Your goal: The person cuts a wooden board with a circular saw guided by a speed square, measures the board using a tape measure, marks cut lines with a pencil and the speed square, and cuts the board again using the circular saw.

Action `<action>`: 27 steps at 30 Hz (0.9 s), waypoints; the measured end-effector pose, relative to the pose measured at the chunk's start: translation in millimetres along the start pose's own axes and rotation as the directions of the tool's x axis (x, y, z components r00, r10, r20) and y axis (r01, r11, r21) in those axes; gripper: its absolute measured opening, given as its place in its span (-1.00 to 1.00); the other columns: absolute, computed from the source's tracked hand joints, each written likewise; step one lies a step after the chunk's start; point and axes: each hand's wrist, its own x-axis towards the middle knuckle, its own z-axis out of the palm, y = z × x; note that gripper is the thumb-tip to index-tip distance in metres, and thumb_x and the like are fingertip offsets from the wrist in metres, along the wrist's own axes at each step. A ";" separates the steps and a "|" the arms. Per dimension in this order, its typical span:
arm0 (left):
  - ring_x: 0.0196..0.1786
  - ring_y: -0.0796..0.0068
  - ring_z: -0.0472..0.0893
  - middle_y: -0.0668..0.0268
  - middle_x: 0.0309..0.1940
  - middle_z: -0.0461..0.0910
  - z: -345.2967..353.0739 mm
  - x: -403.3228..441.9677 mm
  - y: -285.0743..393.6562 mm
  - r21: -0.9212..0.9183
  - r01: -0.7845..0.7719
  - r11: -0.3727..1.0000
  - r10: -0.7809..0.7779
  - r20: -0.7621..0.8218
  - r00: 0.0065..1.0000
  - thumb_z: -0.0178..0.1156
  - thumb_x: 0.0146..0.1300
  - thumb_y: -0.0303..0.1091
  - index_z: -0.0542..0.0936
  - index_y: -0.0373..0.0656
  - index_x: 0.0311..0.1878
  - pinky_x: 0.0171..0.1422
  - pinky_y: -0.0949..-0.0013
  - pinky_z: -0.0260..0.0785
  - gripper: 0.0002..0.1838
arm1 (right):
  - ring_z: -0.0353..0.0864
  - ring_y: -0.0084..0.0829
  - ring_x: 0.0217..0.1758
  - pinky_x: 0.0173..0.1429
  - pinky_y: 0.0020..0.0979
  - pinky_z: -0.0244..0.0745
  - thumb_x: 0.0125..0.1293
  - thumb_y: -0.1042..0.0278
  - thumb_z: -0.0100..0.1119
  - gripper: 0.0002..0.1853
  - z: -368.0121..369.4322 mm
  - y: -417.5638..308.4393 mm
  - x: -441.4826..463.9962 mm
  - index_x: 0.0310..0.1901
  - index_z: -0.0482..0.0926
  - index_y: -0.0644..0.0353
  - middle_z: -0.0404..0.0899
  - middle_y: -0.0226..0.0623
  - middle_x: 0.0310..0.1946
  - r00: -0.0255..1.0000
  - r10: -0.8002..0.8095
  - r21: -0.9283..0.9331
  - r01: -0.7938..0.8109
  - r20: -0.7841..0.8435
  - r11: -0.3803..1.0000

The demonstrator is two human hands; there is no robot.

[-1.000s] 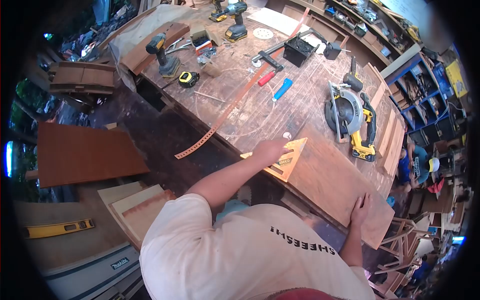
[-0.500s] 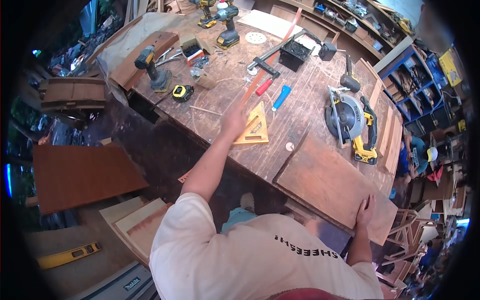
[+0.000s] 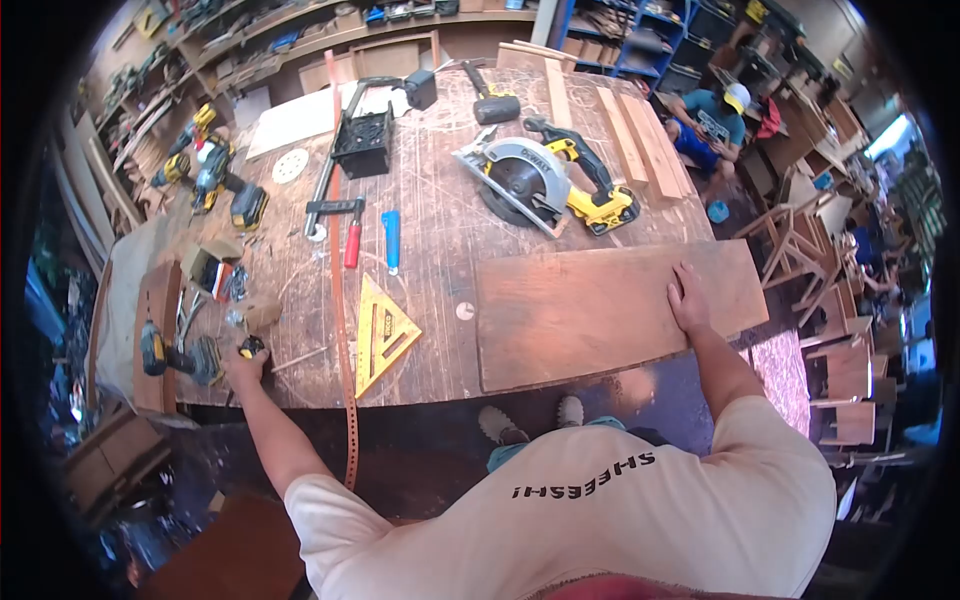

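My left hand (image 3: 246,368) is closed around a small black-and-yellow tape measure (image 3: 252,347) at the near left of the workbench; my fingers partly hide it. My right hand (image 3: 688,303) lies flat, fingers stretched out, on a wide brown wooden board (image 3: 580,310) at the bench's front edge. Between my hands, a yellow speed square (image 3: 385,335) rests beside a long orange strip with holes (image 3: 340,290), which hangs over the front edge. Farther back are a bar clamp (image 3: 353,240) with a red handle and a blue-handled tool (image 3: 391,240).
A circular saw (image 3: 530,180) stands behind the board, with a mallet (image 3: 490,100) beyond. Cordless drills (image 3: 180,355) and a small open box (image 3: 212,268) occupy the left side. Wood strips (image 3: 640,145) lie at the right. A seated person (image 3: 715,120) is beyond the bench.
My left hand has left the orange strip by the speed square and moved left to the tape measure, now gripped. My right hand stays on the board. The view has turned.
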 end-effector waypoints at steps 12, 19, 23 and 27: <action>-0.09 0.47 0.58 0.28 -0.06 0.55 -62.0 -158.9 59.5 -0.764 0.017 0.645 0.090 0.098 0.991 0.26 0.26 -0.15 0.41 -0.05 0.30 -0.33 0.40 0.45 -0.44 | 0.16 -0.07 0.54 0.57 -0.08 0.07 0.34 0.13 0.16 -0.47 -6.2 6.2 -7.3 0.30 0.43 0.12 0.31 -0.11 0.42 0.998 0.065 0.048 -0.065 0.002 0.997; -0.06 0.40 0.59 0.24 -0.12 0.62 -28.3 -416.5 238.8 -0.744 -0.343 0.573 0.754 0.315 0.577 0.38 0.09 -0.34 0.50 -0.23 0.15 0.10 0.32 0.44 -0.47 | 0.23 -0.08 0.49 0.55 -0.12 0.12 0.33 0.16 0.17 -0.56 -11.4 10.8 -7.7 0.20 0.53 0.14 0.36 -0.07 0.37 0.998 0.024 0.077 -0.019 -0.054 0.997; -0.02 0.39 0.60 0.22 -0.09 0.62 23.5 -528.3 308.7 -0.838 -0.245 0.488 0.841 0.375 0.390 0.40 0.11 -0.31 0.51 -0.21 0.16 0.13 0.28 0.43 -0.47 | 0.53 -0.12 0.27 0.38 -0.22 0.37 0.34 0.32 0.21 -0.78 -10.7 21.3 -15.5 -0.08 0.64 0.24 0.63 -0.08 0.07 0.990 -0.112 0.582 0.044 0.083 0.812; 0.01 0.18 0.62 0.05 -0.04 0.62 25.0 -609.6 368.0 -0.625 -0.558 0.546 0.834 0.470 0.289 0.43 0.05 -0.14 0.52 -0.24 0.15 0.16 0.20 0.43 -0.38 | 0.65 -0.43 -0.10 0.00 -0.34 0.55 0.34 0.13 0.29 -0.65 -70.3 -4.3 -58.6 -0.01 0.60 0.22 0.68 -0.20 -0.16 0.768 -0.424 0.826 -0.235 0.481 0.512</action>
